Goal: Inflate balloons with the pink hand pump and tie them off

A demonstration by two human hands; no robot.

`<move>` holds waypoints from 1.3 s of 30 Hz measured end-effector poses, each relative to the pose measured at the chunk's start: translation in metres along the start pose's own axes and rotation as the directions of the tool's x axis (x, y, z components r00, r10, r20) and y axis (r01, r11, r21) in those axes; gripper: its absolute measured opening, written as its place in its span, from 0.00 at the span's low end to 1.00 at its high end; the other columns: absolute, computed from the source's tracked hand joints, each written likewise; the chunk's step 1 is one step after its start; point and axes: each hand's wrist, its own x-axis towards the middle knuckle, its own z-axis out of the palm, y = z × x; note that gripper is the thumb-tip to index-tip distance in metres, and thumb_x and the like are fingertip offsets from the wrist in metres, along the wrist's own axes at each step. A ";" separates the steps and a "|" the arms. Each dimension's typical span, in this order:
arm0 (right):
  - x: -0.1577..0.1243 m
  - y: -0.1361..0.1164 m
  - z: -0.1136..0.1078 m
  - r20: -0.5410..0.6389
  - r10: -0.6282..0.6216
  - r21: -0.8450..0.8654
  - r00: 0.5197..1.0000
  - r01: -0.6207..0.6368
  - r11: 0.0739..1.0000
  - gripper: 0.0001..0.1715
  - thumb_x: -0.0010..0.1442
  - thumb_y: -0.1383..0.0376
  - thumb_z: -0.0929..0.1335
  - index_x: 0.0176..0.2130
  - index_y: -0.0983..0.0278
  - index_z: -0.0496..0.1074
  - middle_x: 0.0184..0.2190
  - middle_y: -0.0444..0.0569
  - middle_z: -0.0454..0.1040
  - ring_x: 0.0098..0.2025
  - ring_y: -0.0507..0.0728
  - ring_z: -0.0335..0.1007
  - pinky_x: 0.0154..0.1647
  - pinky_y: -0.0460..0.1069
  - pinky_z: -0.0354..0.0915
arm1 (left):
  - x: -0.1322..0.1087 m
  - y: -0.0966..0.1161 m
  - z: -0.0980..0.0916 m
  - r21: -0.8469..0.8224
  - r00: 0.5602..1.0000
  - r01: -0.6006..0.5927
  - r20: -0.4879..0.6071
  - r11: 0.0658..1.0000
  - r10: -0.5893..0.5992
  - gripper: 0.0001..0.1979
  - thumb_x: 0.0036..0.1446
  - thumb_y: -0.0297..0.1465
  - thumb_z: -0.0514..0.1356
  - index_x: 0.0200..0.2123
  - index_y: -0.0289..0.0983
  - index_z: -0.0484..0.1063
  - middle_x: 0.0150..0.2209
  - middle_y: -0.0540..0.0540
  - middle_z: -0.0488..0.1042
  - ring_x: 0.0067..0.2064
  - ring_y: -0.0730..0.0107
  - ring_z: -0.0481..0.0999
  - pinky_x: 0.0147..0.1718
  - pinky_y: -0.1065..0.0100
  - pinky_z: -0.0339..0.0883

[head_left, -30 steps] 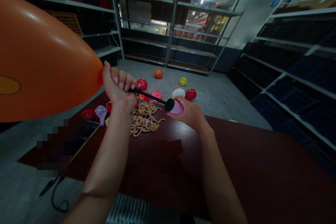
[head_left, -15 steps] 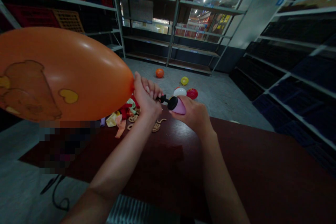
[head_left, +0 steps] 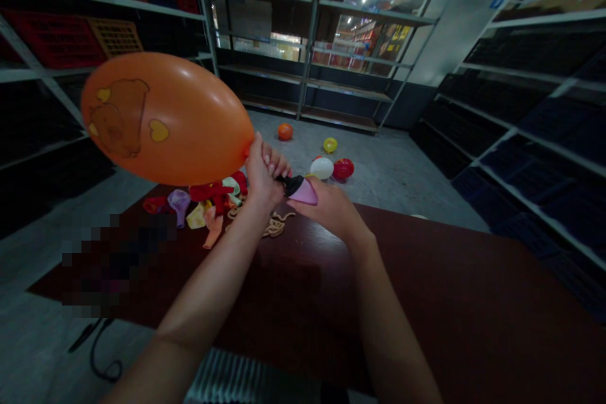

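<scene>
Balloon (head_left: 170, 120), orange and swollen, juts into midair from the left hand (head_left: 267, 170), which is closed in a fist at its neck and one end of a hand pump (head_left: 303, 192). The right hand (head_left: 331, 205) wraps the pump's lilac body, fingertips mostly hidden. A second ago a long black rod spanned the two hands; now they nearly meet and the rod is out of sight, suggesting a pump stroke pushed home. The balloon, earlier cut off at left, now shows whole. Below, limp balloons (head_left: 178, 203) and tan coils (head_left: 277, 225) litter the table (head_left: 426, 278); a white balloon (head_left: 322, 168) sits on the floor (head_left: 383, 170) beyond.
</scene>
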 end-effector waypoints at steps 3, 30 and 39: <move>0.001 0.005 -0.001 0.050 0.015 0.105 0.999 -0.021 0.994 0.25 0.62 0.47 0.71 0.49 0.63 0.73 0.42 0.53 0.80 0.41 0.62 0.76 0.37 0.51 0.62 | 0.001 0.003 -0.001 0.008 1.000 0.007 -0.001 1.000 -0.007 0.34 0.67 0.46 0.60 0.16 0.38 0.47 0.11 0.58 0.45 0.12 0.80 0.45 0.12 0.73 0.46; -0.003 0.043 -0.008 0.043 0.114 -0.281 0.993 -0.098 0.955 0.25 0.57 0.56 0.71 0.52 0.62 0.71 0.43 0.55 0.81 0.41 0.65 0.78 0.36 0.52 0.62 | 0.010 0.005 -0.005 -0.101 0.951 -0.252 -0.210 0.962 0.227 0.29 0.74 0.38 0.51 0.18 0.37 0.50 0.13 0.57 0.47 0.13 0.81 0.48 0.15 0.73 0.47; -0.002 0.008 -0.010 0.113 0.121 -0.395 0.986 -0.068 0.916 0.25 0.61 0.55 0.69 0.53 0.67 0.70 0.45 0.59 0.81 0.44 0.66 0.79 0.39 0.53 0.65 | -0.004 -0.041 -0.002 -0.119 0.981 -0.086 -0.186 0.989 0.063 0.29 0.74 0.36 0.52 0.17 0.38 0.52 0.12 0.56 0.48 0.13 0.78 0.49 0.15 0.72 0.46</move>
